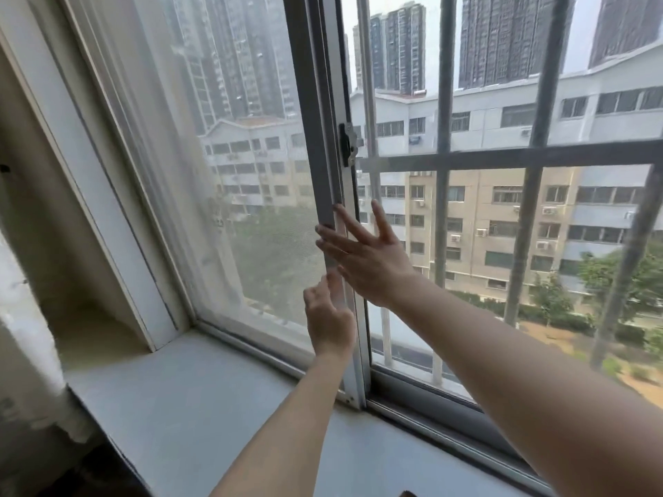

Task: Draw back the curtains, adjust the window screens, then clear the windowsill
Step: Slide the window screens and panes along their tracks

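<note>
A mesh window screen [258, 195] fills the left half of the window, and its grey upright edge [315, 138] runs down the middle. My right hand [362, 252] lies flat against that edge with fingers spread, fingertips touching the frame. Just below it, my left hand [328, 319] has its fingers curled against the same upright frame; I cannot tell if it grips it. A white curtain [25, 317] hangs bunched at the far left. The pale windowsill [201, 407] stretches below both arms.
A black window latch [348, 143] sits on the frame above my hands. Dark metal security bars [445, 159] cross the right half of the window outside. The white side frame [107, 217] and a wall recess stand at the left.
</note>
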The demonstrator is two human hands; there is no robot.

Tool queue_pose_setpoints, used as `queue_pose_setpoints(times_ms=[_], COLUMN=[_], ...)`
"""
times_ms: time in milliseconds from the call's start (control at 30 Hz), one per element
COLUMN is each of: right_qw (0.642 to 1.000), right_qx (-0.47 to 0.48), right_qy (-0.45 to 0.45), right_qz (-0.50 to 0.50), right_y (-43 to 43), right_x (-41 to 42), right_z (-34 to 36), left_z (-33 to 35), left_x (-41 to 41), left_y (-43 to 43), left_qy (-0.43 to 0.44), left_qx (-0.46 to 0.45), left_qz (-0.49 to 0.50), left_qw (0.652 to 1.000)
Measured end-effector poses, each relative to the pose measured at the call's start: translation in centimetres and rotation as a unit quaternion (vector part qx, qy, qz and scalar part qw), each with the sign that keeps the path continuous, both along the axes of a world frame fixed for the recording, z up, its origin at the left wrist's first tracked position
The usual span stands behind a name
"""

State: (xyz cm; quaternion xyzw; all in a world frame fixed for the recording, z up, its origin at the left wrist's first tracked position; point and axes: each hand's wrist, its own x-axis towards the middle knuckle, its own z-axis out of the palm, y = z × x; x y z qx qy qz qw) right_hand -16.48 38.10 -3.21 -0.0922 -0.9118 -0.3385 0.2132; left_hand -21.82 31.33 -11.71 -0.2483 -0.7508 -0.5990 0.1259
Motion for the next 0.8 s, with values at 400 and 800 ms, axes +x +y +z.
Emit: queue_pose_setpoints(times_ms=[400,800], right_qw=[0.985,0.967], right_qx=[0.029,0.063], right_qy=[0.155,0.235], right_qz=[0.064,0.070], right_y=[3.2,6.3], right_x=[6.4,16.8], right_z=[-2.0,-2.4], left_z=[-0.6,-0.8], left_x=[5.0,16.0], left_y=[2.0,4.6], left_qy=[0.041,-0.040], left_qx=[0.020,0.066], left_qz=[-0.043,-0.108], left_qw=[0.998,0.991])
